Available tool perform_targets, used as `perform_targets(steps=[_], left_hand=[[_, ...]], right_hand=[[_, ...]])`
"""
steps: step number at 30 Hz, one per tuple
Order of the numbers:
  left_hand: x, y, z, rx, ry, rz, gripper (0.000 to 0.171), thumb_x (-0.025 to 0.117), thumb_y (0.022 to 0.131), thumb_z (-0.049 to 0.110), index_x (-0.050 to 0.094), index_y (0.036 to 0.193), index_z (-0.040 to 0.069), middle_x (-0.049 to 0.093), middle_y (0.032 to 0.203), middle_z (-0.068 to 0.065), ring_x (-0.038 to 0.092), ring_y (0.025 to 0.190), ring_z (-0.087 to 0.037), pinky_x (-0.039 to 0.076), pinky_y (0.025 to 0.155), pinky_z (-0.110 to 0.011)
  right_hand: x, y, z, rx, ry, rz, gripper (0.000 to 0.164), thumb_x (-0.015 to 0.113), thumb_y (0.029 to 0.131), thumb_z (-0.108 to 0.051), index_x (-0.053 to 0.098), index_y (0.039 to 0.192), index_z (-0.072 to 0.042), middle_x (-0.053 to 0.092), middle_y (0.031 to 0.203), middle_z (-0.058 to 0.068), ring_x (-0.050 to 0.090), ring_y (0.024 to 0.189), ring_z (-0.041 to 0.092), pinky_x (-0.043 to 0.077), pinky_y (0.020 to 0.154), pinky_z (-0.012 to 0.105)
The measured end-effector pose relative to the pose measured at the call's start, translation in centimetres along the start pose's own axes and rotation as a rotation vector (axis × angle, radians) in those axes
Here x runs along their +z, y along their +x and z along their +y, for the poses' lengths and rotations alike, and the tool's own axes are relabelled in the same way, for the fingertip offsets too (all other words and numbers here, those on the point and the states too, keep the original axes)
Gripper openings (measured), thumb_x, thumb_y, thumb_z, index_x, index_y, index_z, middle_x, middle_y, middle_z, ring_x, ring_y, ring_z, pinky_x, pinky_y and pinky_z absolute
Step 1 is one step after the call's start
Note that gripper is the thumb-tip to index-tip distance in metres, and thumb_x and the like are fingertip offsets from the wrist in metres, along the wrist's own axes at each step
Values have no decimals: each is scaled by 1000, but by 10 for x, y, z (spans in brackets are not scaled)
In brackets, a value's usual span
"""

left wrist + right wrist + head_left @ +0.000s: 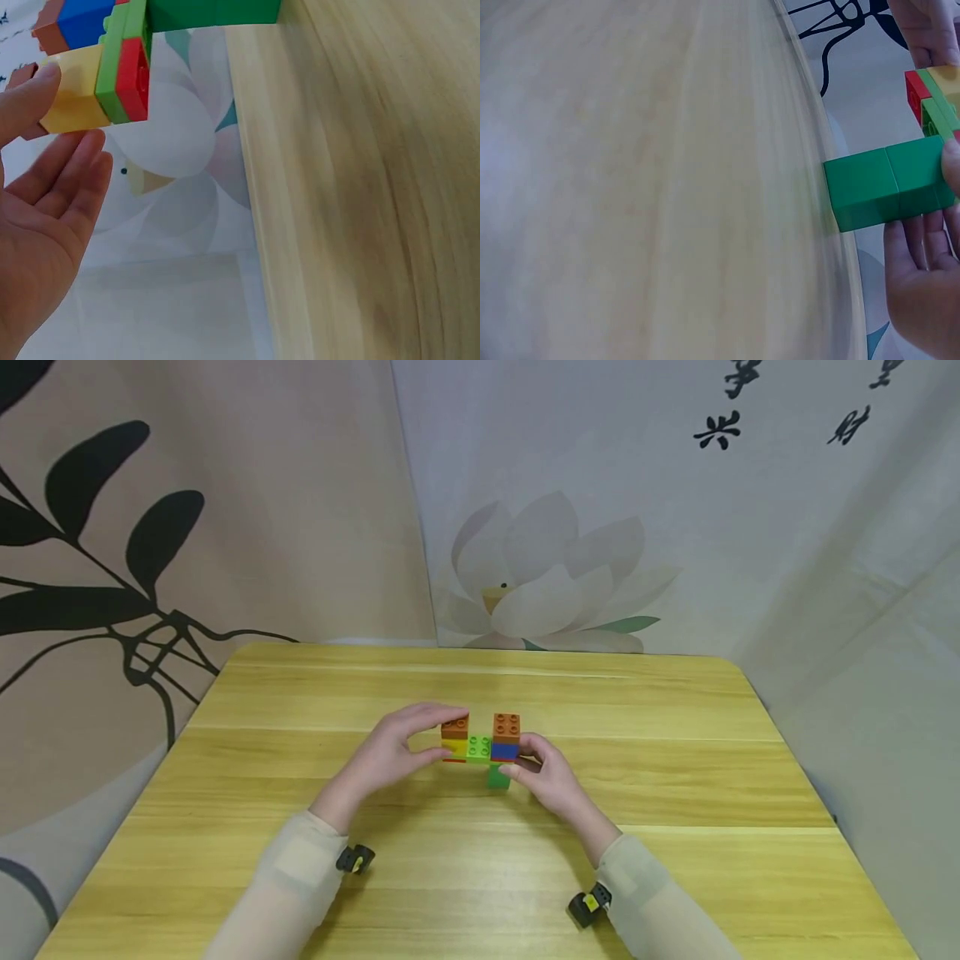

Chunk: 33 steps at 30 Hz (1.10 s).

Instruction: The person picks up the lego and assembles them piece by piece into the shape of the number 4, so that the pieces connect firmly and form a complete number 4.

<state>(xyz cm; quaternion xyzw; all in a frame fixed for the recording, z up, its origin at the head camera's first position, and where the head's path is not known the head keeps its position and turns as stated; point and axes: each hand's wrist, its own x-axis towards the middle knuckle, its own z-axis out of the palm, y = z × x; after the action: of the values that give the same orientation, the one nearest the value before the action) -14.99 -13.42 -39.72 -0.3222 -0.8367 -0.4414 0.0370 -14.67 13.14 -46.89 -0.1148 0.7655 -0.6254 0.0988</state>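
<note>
Both hands hold one built-up piece of toy building bricks above the table. Its middle is a lime green brick. On the left, a brown brick tops a yellow brick; on the right, another brown brick tops a blue brick. Underneath are a red brick and two joined dark green bricks. My left hand pinches the left end, thumb on the yellow brick, a finger on the brown one. Gripping the right end, my right hand has its thumb near the dark green bricks' top.
The wooden table spreads out beneath both hands. A printed cloth backdrop with a lotus and dark leaves stands behind its far edge. A small black device is strapped at the left wrist, a similar device at the right.
</note>
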Motion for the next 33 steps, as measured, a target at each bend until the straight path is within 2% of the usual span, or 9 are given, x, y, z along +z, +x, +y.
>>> perform_targets(steps=[4, 12, 17, 26, 33], left_hand=[[2, 0, -2, -12, -11, -8, 60, 78, 82, 1, 60, 137, 17, 60, 135, -1, 57, 122, -23, 46, 102, -44], [5, 1, -4, -38, -30, 10, 59, 78, 82, -1, 62, 136, 17, 63, 132, 0, 63, 111, -19, 51, 96, -40], [8, 1, -4, -19, -29, 36, 57, 78, 82, -3, 64, 134, 15, 65, 129, -1, 64, 109, -18, 52, 95, -39], [11, 0, -6, 60, -33, 82, 52, 78, 80, -5, 66, 129, 9, 66, 127, -3, 65, 110, -20, 53, 94, -35], [13, 0, -5, 76, -56, 99, 50, 78, 79, -5, 68, 127, 7, 66, 126, -3, 65, 112, -22, 52, 95, -36]], right_hand=[[0, 0, 0, 0, -4, -1, 34, 68, 92, 0, 57, 123, 4, 60, 118, 20, 56, 116, 35, 44, 104, 47], [0, -1, 1, -15, 10, 1, 34, 71, 92, -7, 59, 123, 0, 60, 118, 15, 57, 116, 30, 45, 104, 42], [-1, -1, 2, -30, 12, -1, 35, 72, 92, -8, 59, 123, 0, 61, 118, 15, 57, 116, 30, 46, 103, 42], [-1, 0, 2, -37, 7, 0, 35, 71, 92, -8, 59, 123, 0, 61, 117, 15, 57, 116, 30, 45, 104, 42], [-1, -1, 3, -58, 8, 4, 35, 70, 92, -6, 58, 124, 2, 61, 116, 15, 57, 115, 32, 46, 103, 43]])
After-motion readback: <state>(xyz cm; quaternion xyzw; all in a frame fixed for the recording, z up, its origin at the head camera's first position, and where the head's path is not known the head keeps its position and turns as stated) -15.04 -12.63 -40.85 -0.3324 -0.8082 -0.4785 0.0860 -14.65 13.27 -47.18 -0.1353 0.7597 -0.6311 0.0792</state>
